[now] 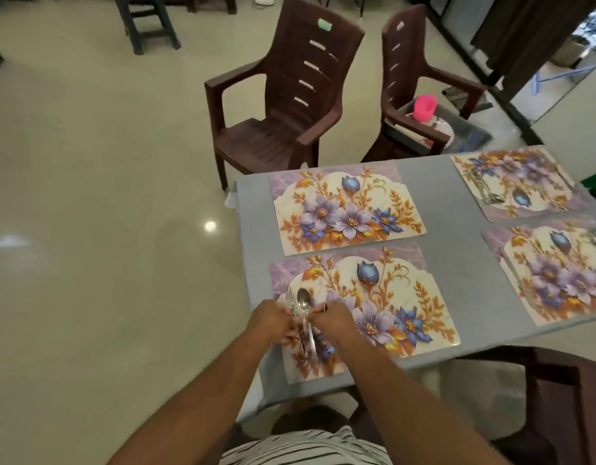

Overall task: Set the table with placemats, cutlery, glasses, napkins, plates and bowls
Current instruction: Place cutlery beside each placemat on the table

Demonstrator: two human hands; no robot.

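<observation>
Both hands — left hand [273,322], right hand [330,318] — pinch the cutlery [303,313] over the near placemat [390,297]'s left end; lay pieces down parallel — handles toward the counter [437,203] edge.

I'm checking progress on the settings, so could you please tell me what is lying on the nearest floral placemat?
Over the nearest floral placemat, a metal spoon and metal fork, gripped by the left hand and right hand. The hands hide the handles' middles.
</observation>
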